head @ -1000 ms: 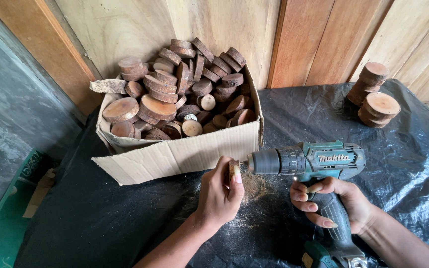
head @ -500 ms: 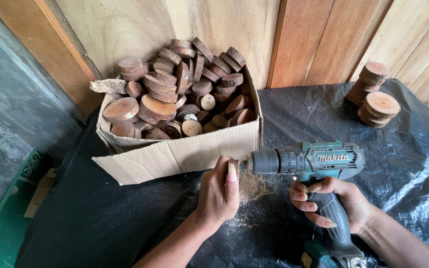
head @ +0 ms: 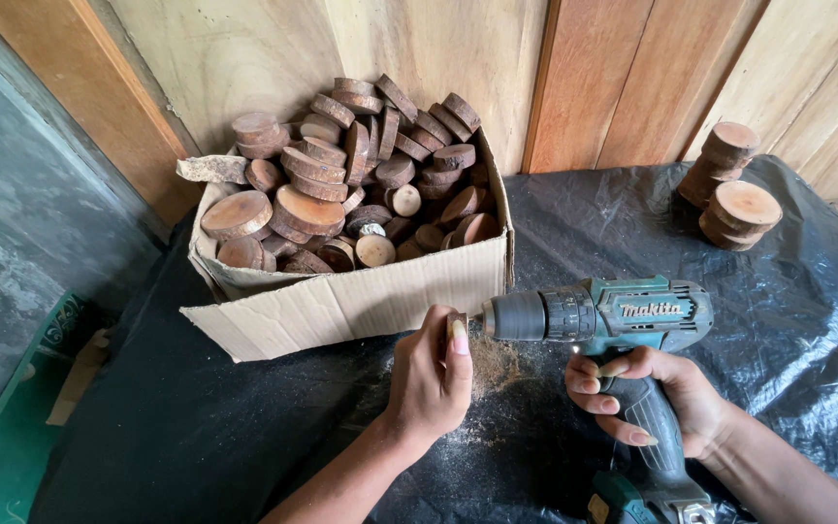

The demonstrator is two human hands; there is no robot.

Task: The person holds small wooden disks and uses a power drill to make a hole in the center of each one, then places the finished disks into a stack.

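A wood slice (head: 457, 322) sits pinched upright in the left hand (head: 429, 374), its fingers closed around the edge just over the black sheet (head: 574, 209). The right hand (head: 654, 396) grips the drill (head: 598, 315) by its handle, the tip pressed against the slice's face. Sawdust (head: 497, 364) lies beneath. Held only by fingers (no clamp), the slice could spin or the bit could slip toward the thumb. Behind stands a cardboard box (head: 351, 301) heaped with more slices (head: 341, 180); a small stack (head: 729, 184) sits well apart.
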